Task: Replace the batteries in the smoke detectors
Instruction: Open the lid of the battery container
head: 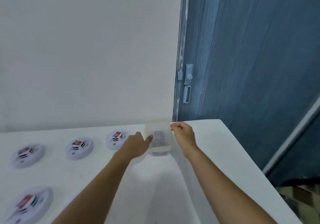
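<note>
I observed the right hand (pixel 182 133) gripping the clear container (pixel 156 126) by its right rim, the left hand (pixel 136 143) touching it straight-fingered.

Four round white smoke detectors (pixel 27 155) are lying left of one clear plastic box (pixel 156 125) holding blurred, uncountable batteries (pixel 160 137).

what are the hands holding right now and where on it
The clear plastic container. The right hand pinches its far right rim corner; the left hand touches its left wall, grip unclear.
</note>
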{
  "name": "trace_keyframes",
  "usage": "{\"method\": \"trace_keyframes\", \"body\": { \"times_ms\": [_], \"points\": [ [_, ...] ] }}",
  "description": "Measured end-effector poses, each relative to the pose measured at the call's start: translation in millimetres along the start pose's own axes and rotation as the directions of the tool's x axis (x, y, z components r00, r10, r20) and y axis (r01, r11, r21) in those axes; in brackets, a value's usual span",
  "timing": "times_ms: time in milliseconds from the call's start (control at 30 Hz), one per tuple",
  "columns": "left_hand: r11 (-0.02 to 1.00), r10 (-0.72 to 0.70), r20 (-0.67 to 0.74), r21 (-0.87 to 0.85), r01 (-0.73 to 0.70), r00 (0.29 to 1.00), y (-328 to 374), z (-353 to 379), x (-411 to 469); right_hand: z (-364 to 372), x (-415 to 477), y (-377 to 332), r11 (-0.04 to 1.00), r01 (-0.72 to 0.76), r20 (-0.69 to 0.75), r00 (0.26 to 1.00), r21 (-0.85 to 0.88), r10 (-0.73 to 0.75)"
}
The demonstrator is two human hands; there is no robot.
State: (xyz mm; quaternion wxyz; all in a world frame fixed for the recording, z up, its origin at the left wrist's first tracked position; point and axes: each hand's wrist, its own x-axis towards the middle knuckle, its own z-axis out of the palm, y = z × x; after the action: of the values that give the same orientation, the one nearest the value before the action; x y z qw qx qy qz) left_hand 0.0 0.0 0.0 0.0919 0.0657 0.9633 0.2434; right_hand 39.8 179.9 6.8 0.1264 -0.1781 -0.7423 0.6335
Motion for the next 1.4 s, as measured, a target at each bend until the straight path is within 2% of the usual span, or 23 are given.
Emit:
{"method": "trace_keyframes", "body": {
  "times_ms": [100, 233, 367, 500, 567, 800, 867, 1000, 1133, 1400],
  "points": [
    [0.957, -0.148, 0.061, -0.242, 0.158, 0.987, 0.3, 10.4, 6.9, 3.9, 5.3, 16.9, 0.988, -0.149, -0.021, 0.989, -0.045, 0.148],
    [0.815, -0.187, 0.115, -0.536, 0.219, 0.976, 3.1, 20.2, 16.4, 13.5, 13.3, 37.8, 0.965, -0.253, 0.050, 0.965, -0.069, 0.257],
    [0.551, -0.232, 0.200, -0.780, 0.298, 0.952, -3.1, 27.5, 27.9, 14.1, 17.6, 42.8, 0.943, -0.325, 0.106, 0.942, 0.067, 0.317],
    [0.202, -0.215, 0.377, -0.885, 0.419, 0.901, -8.0, 23.1, 37.3, 11.9, 24.4, 33.1, 0.886, -0.428, 0.176, 0.900, 0.176, 0.399],
    [0.097, -0.181, 0.435, -0.885, 0.456, 0.882, -8.9, 20.9, 39.4, 10.4, 26.1, 28.5, 0.859, -0.481, 0.200, 0.872, 0.179, 0.447],
    [0.087, -0.137, 0.532, -0.834, 0.545, 0.836, -11.2, 14.0, 20.6, -3.7, 20.6, 36.6, 0.785, -0.605, 0.321, 0.775, 0.132, 0.544],
    [0.126, -0.135, 0.532, -0.827, 0.547, 0.836, -14.7, 15.4, 13.1, -7.1, 14.8, 38.7, 0.791, -0.609, 0.346, 0.757, 0.062, 0.555],
    [0.265, -0.173, 0.520, -0.794, 0.547, 0.837, -20.2, 19.5, -0.5, -11.9, 4.7, 37.5, 0.814, -0.578, 0.396, 0.735, -0.060, 0.550],
    [0.318, -0.160, 0.525, -0.774, 0.547, 0.836, -25.2, 23.4, -12.8, -17.7, -2.3, 41.1, 0.810, -0.577, 0.439, 0.705, -0.101, 0.557],
    [0.247, -0.098, 0.556, -0.790, 0.562, 0.825, -32.6, 27.3, -17.0, -19.0, -6.5, 48.4, 0.816, -0.578, 0.470, 0.725, 0.014, 0.505]
  ]
}}
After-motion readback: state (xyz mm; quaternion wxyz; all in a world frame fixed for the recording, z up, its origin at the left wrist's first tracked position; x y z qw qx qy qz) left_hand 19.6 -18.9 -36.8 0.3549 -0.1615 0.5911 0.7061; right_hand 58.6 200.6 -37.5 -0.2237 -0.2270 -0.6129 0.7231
